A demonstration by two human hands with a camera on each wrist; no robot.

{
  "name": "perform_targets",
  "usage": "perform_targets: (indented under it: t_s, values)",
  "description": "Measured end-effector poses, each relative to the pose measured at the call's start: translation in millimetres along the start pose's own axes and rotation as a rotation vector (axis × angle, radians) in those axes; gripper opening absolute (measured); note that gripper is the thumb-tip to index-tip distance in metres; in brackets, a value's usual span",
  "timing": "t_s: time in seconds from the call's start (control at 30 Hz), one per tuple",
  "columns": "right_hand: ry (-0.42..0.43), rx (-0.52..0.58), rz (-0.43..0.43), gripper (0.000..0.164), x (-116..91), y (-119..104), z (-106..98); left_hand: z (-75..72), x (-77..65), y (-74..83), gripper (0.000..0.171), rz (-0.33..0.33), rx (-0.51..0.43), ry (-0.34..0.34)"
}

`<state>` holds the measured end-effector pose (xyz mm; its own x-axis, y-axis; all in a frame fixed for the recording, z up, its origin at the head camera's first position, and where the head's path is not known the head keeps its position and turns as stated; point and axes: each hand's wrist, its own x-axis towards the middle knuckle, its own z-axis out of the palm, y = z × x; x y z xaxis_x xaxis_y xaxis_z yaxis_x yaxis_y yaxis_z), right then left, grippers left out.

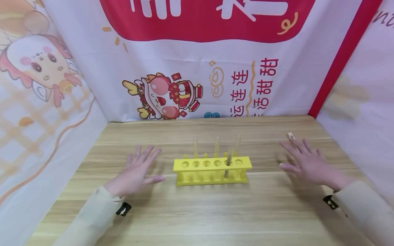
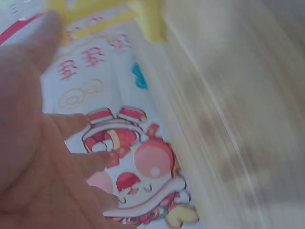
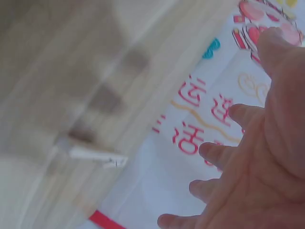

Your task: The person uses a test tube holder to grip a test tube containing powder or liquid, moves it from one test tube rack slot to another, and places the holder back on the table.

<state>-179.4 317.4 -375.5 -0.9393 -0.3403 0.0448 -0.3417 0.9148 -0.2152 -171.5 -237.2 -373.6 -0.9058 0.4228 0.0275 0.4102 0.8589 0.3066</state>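
A yellow test tube rack (image 1: 212,167) stands in the middle of the table. One clear test tube (image 1: 229,158) leans slightly in a hole of its top plate. Behind that plate, three more glass tubes (image 1: 195,146) rise upright along a row of yellow pegs (image 1: 186,156). Left of the rack, my left hand (image 1: 136,173) hovers with spread fingers and holds nothing. My right hand (image 1: 314,167) is spread out well to the right of the rack, its palm bare in the right wrist view. Just beyond its fingertips lies a small pale stick-like piece (image 3: 97,155).
The wood-grain table (image 1: 203,212) ends at the back against a white printed cloth (image 1: 184,56). More printed cloth hangs at the left side (image 1: 40,112) and right side (image 1: 363,112). Dark wrist straps (image 1: 123,208) show below both sleeves.
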Motion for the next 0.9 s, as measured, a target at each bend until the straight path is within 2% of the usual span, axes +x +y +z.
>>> perform_targets:
  t_s: [0.13, 0.23, 0.4, 0.5, 0.67, 0.9]
  values:
    - [0.024, -0.007, -0.001, 0.079, 1.4, 12.4, -14.5, 1.2, 5.5, 3.9, 0.095, 0.043, -0.126, -0.002]
    - [0.043, -0.01, -0.007, 0.077, 3.3, 21.5, -21.4, 1.7, 8.8, 6.8, 0.092, 0.046, -0.257, -0.027]
    - [0.04, -0.015, 0.027, 0.066, 10.8, 41.5, -23.0, 4.3, 13.1, 12.2, 0.078, -0.021, -0.533, -0.07]
    - [0.04, -0.001, 0.05, 0.057, 16.0, 57.3, -15.7, 8.7, 17.4, 12.3, 0.07, -0.046, -0.664, -0.073]
    - [0.058, 0.06, 0.101, 0.047, 24.2, 80.4, -5.6, 18.0, 22.7, 11.7, 0.064, -0.039, -0.78, -0.063]
    - [0.006, 0.076, 0.216, 0.051, 32.9, 87.5, -7.5, 34.6, 34.6, 15.7, 0.065, -0.014, -0.92, -0.126]
